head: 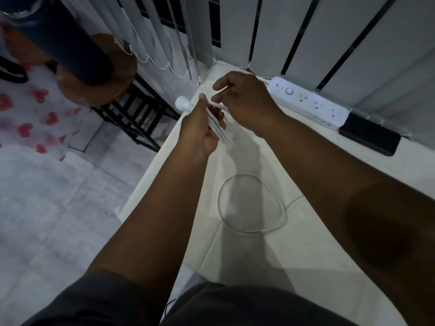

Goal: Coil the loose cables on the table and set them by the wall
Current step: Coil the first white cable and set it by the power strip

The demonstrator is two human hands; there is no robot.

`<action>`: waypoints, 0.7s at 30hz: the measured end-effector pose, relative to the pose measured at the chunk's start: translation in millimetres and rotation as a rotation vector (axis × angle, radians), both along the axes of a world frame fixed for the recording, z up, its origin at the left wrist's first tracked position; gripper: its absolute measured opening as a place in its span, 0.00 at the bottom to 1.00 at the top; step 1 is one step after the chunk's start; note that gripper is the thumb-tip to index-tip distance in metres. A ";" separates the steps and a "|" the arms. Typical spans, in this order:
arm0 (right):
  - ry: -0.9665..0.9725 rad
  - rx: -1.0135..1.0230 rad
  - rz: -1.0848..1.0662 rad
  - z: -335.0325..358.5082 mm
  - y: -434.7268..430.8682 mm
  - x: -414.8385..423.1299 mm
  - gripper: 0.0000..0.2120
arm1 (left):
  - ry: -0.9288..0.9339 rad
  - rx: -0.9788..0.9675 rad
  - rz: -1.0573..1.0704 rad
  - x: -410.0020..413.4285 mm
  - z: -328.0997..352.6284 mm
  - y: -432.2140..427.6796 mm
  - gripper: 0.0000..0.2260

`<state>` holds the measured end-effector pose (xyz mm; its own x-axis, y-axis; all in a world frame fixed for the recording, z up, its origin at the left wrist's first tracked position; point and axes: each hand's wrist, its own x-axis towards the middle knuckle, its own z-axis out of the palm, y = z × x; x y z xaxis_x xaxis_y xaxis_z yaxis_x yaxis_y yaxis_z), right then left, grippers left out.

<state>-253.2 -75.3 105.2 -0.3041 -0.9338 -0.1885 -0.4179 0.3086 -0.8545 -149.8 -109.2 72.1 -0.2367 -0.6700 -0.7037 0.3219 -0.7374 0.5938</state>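
My left hand (200, 131) grips a folded bundle of white cable (217, 127) above the far left corner of the white table (306, 250). A white plug (182, 103) sticks out past its thumb. My right hand (244, 100) pinches a strand of the same cable just above the bundle. A second white cable (253, 203) lies in a loose loop on the table, nearer to me, under my right forearm.
A white power strip (308, 102) and a black phone (369, 137) lie along the far edge, against the vertical blinds (294, 31). Left of the table stand a black rack (136, 118) and a round wooden stool (98, 74) on a tiled floor.
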 end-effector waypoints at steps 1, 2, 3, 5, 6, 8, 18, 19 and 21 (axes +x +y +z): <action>-0.013 -0.021 0.028 -1.5 7.5 -1.3 0.14 | 0.021 0.001 0.001 -2.1 1.4 -2.7 0.19; -0.027 -0.045 0.055 -4.0 15.9 -2.7 0.16 | 0.045 0.006 0.014 -3.9 2.0 -4.8 0.18; -0.033 -0.075 0.078 -7.7 24.1 -4.2 0.17 | 0.050 0.012 0.035 -5.8 2.4 -5.9 0.14; 0.036 -0.158 0.119 -17.3 39.6 -5.0 0.17 | 0.029 0.027 0.050 -10.4 1.7 -7.1 0.08; 0.114 -0.199 0.141 -23.5 46.3 -3.7 0.18 | 0.035 0.041 0.051 -12.9 2.3 -5.7 0.08; 0.258 -0.264 0.129 -35.2 56.7 2.3 0.22 | 0.031 0.071 0.057 -18.5 4.5 -2.1 0.13; 0.453 -0.097 0.027 -71.8 65.3 -24.7 0.20 | 0.235 0.206 0.165 -26.2 12.6 -13.2 0.14; 0.462 -0.122 0.021 -72.6 62.9 -26.3 0.17 | 0.219 0.190 0.138 -28.4 14.6 -12.2 0.13; 0.501 -0.151 0.035 -73.5 56.7 -30.8 0.14 | 0.247 0.202 0.104 -30.3 12.5 -12.6 0.11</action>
